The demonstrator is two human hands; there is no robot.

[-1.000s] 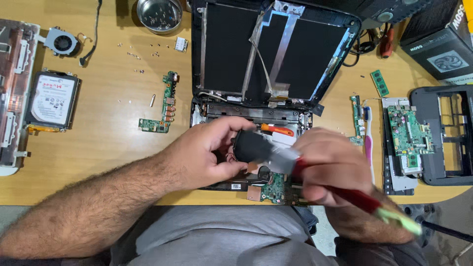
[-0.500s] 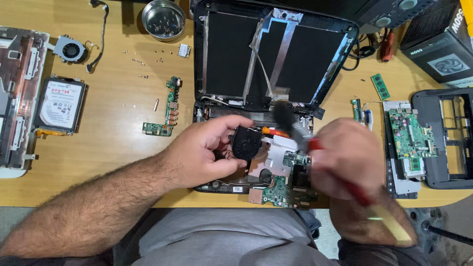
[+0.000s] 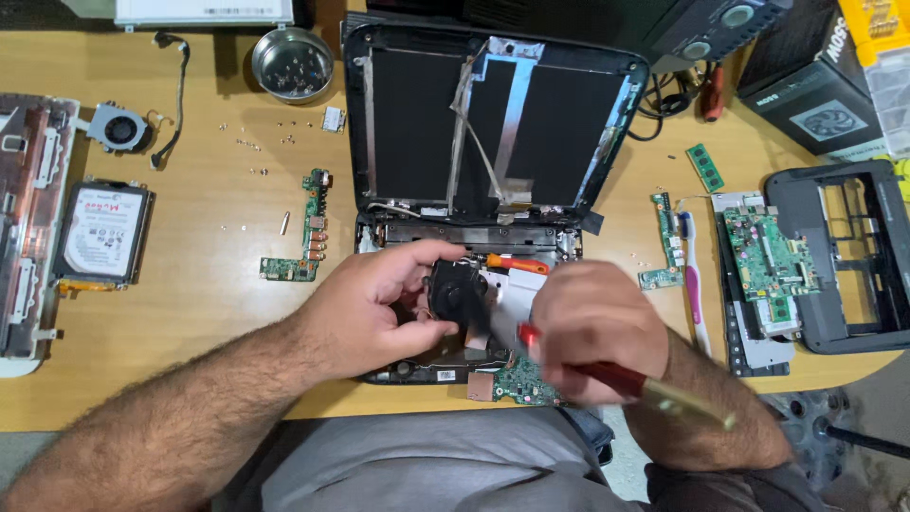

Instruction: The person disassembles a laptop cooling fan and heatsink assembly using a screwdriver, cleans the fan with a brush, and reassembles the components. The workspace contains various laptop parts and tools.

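Head view showed your left hand curled around a small black cooling fan, thumb and fingertips pinching its edges and holding it just above the opened laptop base. Your right hand was closed around a red-handled brush, its working end blurred and hidden near the fan, so you could not tell whether it touched. That fan looked light and stiff in its housing, but the blades and any thin lead would likely be fragile; the outer frame, where you pinched it, seemed the safe place to grip. Further out, an orange-handled screwdriver lay across the base, a green circuit board sat to your left, and a hard drive lay beyond that.
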